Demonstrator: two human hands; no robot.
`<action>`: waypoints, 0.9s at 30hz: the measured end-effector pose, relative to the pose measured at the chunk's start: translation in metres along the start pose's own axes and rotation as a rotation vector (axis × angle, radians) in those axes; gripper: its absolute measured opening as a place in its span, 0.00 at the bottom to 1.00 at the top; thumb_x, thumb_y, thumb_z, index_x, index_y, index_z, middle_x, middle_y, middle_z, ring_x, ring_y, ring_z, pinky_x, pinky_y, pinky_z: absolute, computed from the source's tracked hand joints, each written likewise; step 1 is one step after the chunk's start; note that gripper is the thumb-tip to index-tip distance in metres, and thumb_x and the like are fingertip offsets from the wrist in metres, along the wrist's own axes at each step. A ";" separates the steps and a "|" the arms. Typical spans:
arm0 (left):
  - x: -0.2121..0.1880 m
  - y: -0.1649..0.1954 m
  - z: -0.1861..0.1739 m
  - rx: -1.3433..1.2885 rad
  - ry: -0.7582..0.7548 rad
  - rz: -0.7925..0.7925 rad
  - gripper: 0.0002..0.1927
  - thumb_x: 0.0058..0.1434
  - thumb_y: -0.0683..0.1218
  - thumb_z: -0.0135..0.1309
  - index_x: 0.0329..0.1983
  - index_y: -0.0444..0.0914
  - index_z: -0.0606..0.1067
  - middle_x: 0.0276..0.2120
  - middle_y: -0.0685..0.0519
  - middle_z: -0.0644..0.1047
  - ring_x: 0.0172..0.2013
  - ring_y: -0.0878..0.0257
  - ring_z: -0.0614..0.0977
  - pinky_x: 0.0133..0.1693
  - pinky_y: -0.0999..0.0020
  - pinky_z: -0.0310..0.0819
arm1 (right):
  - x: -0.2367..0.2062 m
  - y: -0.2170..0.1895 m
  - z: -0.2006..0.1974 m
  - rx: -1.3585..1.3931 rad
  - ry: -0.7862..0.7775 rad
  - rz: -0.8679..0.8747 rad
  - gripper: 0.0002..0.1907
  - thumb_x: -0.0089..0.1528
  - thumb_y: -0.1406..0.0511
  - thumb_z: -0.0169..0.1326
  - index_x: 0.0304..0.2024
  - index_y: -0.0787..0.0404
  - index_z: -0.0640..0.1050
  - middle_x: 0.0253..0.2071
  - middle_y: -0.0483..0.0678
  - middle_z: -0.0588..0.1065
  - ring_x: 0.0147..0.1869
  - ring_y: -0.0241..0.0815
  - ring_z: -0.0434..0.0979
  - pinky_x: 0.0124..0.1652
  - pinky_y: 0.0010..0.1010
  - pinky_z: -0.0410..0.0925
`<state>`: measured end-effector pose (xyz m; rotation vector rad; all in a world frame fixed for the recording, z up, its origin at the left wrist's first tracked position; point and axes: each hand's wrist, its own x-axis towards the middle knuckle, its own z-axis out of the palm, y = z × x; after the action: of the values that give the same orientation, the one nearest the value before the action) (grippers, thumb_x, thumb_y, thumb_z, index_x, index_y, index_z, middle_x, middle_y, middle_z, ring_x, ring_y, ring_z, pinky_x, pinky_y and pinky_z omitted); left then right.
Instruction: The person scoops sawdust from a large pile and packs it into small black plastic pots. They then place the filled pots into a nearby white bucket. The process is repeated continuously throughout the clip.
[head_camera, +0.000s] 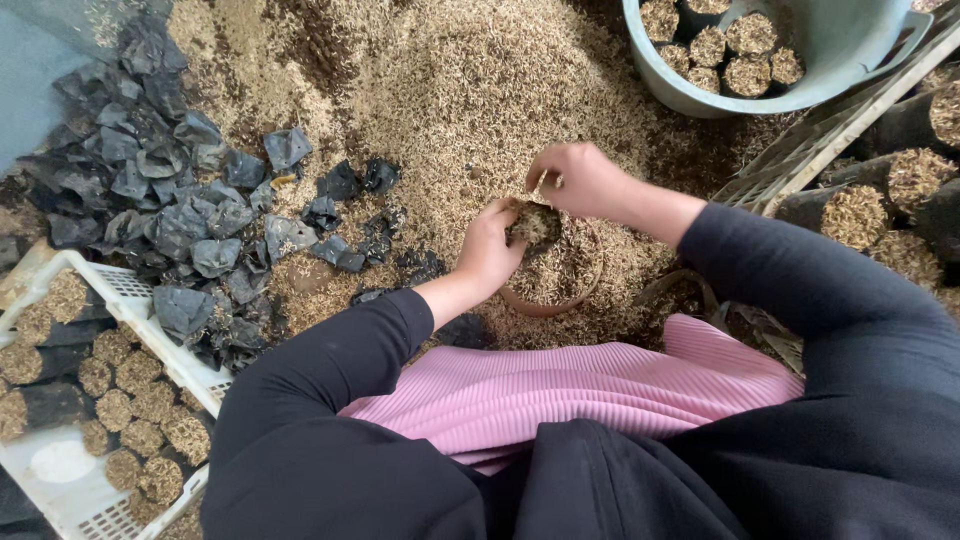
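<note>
My left hand (488, 250) grips the near rim of a small black nursery bag (535, 225), fingers curled around its edge. My right hand (580, 178) is bunched at the bag's mouth, fingertips pressed together on a pinch of rice husk. The bag sits over a brown round bowl (555, 290) on the husk pile (470, 90). Empty black bags (170, 200) lie heaped to my left; filled ones stand in a white crate (110, 400) and a grey-green bucket (820, 60).
</note>
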<state>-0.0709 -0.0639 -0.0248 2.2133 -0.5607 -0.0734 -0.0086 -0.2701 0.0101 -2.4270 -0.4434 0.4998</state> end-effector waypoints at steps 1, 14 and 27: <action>-0.001 -0.002 0.001 0.006 0.016 0.025 0.18 0.55 0.34 0.54 0.51 0.27 0.77 0.56 0.39 0.76 0.54 0.47 0.78 0.59 0.59 0.72 | 0.009 0.007 0.000 -0.012 0.042 0.020 0.10 0.64 0.71 0.51 0.45 0.61 0.83 0.48 0.53 0.81 0.44 0.41 0.83 0.42 0.31 0.78; -0.002 0.010 -0.014 0.051 -0.127 -0.075 0.20 0.59 0.33 0.50 0.53 0.36 0.80 0.48 0.46 0.76 0.48 0.55 0.76 0.49 0.64 0.74 | 0.085 0.047 0.056 -0.284 -0.305 0.121 0.33 0.61 0.46 0.56 0.65 0.50 0.74 0.52 0.55 0.81 0.49 0.48 0.81 0.54 0.39 0.76; 0.002 -0.007 0.007 0.043 -0.023 -0.160 0.12 0.53 0.35 0.56 0.42 0.30 0.79 0.48 0.45 0.78 0.47 0.49 0.80 0.51 0.58 0.76 | -0.005 -0.045 -0.043 0.174 -0.393 0.202 0.25 0.61 0.58 0.58 0.61 0.55 0.76 0.50 0.53 0.82 0.51 0.48 0.83 0.58 0.38 0.71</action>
<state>-0.0682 -0.0662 -0.0341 2.2989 -0.4003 -0.1725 -0.0019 -0.2597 0.0718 -2.2148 -0.3003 1.0675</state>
